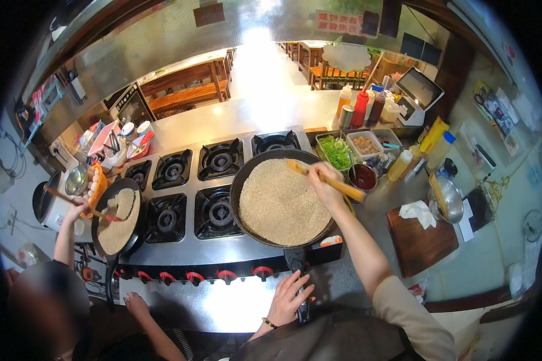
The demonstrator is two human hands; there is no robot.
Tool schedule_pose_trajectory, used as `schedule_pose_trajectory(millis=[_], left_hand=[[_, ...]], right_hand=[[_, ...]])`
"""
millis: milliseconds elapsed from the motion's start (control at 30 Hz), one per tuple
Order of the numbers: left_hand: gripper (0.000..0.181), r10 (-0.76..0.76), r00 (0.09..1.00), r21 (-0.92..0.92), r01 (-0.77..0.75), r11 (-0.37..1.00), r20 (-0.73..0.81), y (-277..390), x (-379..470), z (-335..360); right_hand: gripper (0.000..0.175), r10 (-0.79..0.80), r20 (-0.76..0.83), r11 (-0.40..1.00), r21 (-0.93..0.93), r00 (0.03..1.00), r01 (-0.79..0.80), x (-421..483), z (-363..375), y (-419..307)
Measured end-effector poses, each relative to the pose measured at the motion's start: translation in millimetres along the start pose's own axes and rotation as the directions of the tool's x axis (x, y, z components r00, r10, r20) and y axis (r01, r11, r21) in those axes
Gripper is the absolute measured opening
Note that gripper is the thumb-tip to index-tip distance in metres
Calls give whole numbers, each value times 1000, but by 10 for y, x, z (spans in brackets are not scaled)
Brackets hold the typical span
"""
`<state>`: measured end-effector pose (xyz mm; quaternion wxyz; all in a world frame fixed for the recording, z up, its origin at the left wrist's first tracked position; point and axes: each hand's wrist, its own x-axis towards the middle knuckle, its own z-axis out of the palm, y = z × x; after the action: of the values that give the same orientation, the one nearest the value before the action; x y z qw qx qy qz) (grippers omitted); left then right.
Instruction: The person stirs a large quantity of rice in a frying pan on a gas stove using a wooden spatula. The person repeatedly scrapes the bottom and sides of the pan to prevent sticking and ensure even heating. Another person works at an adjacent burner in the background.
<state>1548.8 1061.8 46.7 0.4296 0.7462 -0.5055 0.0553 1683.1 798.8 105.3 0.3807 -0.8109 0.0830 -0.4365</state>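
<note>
A large black frying pan [235,216] on the right side of the gas stove holds a layer of pale grain, which looks like sesame seeds [280,203]. My left hand [285,295] lies over the pan's black handle [303,311], its fingers stretched across it. In my right hand [323,178] is a wooden spatula [348,188], its flat end touching the seeds near the pan's far rim. To the left, a co-worker's hand [75,210] grips a wooden-handled tool with a red end [110,219] in a second frying pan [140,230], also holding pale seeds.
Several burners [219,214] stand between the pans, with red knobs [226,276] along the front. Beyond my right hand are a tub of chopped greens [336,151], a bowl of dark red sauce [363,175] and squeeze bottles [359,108]. A wooden board [415,248] lies right; eggs [93,180] sit left.
</note>
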Motion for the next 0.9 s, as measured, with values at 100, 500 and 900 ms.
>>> schedule_pose_trajectory(millis=[100,500,900], left_hand=[[35,12,1000,-4,-12,1000,-2,-3,8,0],[33,3,1000,-17,-3,1000,-13,8,20,-13],[63,-284,953,-37,281,959,-109,-188,-449,87]], right_hand=[[9,316,194,922,168,929,-349,170,253,101],[6,-95,613,995,80,784,58,-87,-915,-642],[10,68,313,938,304,947,-168,-195,-442,47]])
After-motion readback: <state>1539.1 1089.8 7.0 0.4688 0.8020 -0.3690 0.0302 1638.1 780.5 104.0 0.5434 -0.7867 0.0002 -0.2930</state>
